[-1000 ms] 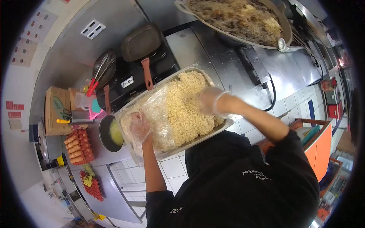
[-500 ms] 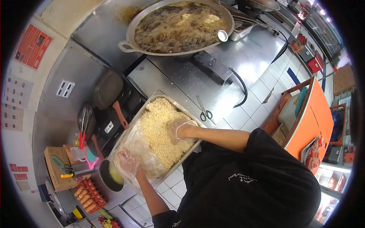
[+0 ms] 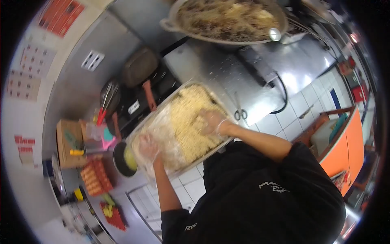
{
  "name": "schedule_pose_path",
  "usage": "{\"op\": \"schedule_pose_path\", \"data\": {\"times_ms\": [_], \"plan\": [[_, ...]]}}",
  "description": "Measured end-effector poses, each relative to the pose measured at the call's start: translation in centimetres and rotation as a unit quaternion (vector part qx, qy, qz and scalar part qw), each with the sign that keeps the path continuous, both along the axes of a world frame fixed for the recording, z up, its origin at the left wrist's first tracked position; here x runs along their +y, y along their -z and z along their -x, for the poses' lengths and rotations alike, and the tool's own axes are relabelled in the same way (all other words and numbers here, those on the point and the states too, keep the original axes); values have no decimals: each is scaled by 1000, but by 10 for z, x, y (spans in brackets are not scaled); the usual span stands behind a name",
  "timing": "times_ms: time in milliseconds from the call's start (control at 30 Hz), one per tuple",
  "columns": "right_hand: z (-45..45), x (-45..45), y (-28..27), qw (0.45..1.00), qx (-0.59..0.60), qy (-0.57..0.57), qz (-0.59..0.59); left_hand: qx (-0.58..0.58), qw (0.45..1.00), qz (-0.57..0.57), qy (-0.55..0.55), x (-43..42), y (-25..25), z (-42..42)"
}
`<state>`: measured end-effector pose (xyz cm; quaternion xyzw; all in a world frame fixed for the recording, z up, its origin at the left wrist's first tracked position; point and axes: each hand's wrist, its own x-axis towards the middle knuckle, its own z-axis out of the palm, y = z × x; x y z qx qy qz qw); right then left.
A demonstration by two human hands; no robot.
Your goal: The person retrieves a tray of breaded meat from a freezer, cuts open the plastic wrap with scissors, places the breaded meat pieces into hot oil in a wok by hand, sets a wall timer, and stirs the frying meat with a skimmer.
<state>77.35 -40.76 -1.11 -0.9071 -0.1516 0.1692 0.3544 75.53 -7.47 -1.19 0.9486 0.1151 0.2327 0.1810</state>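
Observation:
A deep metal tray holds a bed of pale, coarse crumbs. Clear plastic film lies over its left part. My right hand, in a clear plastic glove, rests on the crumbs with its fingers apart. On the film at the tray's left end is my left hand, also gloved; motion blur hides how its fingers are set. Scissors lie on the steel counter just beyond the tray's right corner.
A large pan of bubbling oil with a dial thermometer stands at the back. Left of the tray are a square pan, red-handled tongs, a dark bowl and egg trays. An orange-topped cabinet stands right.
The whole view has shifted, so the surroundings sit farther right and partly higher or lower. My right hand has changed from dug into the crumbs to spread on them. My left hand stays over the film.

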Motion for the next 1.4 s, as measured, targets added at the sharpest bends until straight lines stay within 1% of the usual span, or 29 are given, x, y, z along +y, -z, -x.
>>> {"op": "schedule_pose_path", "data": {"times_ms": [33,100,133,200,233,267,333,400,433,500,533,567,633,700,733,767,833,900,933,1000,1033,1100,1233,1300,1333,1400], "plan": [[0,-4,-19,1000,-5,9,-2,17,1000,14,-10,-1,-4,2],[-11,-12,-30,994,-64,56,-62,20,1000,-6,-4,-3,-9,0],[-17,-13,-44,996,-60,39,-62,23,999,-5,-22,-3,-10,3],[-31,-14,-72,985,26,42,-165,14,999,37,3,-5,-11,1],[-37,-12,-55,985,27,32,-165,12,999,38,-7,-3,-10,-1],[-43,-9,-25,981,26,0,-191,-9,999,34,7,0,-5,-2],[-44,-3,-16,975,27,-37,-216,-29,999,31,15,0,-1,-1],[-44,-1,-44,961,158,-79,-212,-20,998,63,2,-2,-2,-2],[-46,0,-54,961,158,-83,-210,-21,998,65,-2,-2,-3,-2],[-52,0,-65,962,214,-62,-160,-50,997,64,15,-1,-1,-2],[-57,0,-44,962,215,-62,-157,-51,996,66,14,-1,-1,-2],[-64,1,-7,971,128,-87,-182,-51,997,56,12,-1,-1,-3],[-65,3,1,972,42,-111,-203,-51,998,48,9,-1,0,-3],[-59,11,-37,997,-6,-68,-36,-46,998,48,14,1,0,-4],[-65,15,-36,997,-6,-69,-37,-46,998,47,13,1,-1,-3],[-74,20,-39,997,70,-25,-2,-51,997,47,15,0,-1,-3],[-78,26,-42,988,148,21,33,-55,997,47,18,0,-2,-2],[-70,33,-73,993,68,-67,66,-53,997,55,13,0,0,-4],[-69,31,-71,993,67,-66,66,-53,997,54,14,1,1,-5],[-64,24,-69,979,139,-141,38,-61,996,64,23,2,4,-4],[-62,19,-69,979,139,-141,38,-60,996,63,24,4,5,-4],[-58,8,-83,970,157,-151,106,-71,996,45,19,1,4,-4],[-56,-8,-78,972,124,-149,131,-71,994,72,29,2,5,-5],[-48,-17,-101,981,60,-174,68,-46,997,64,12,1,2,-3],[-46,-19,-110,980,61,-174,69,-46,997,65,11,0,1,-2],[-45,-26,-125,989,39,-145,2,-29,998,48,-3,-1,1,-4]]}}
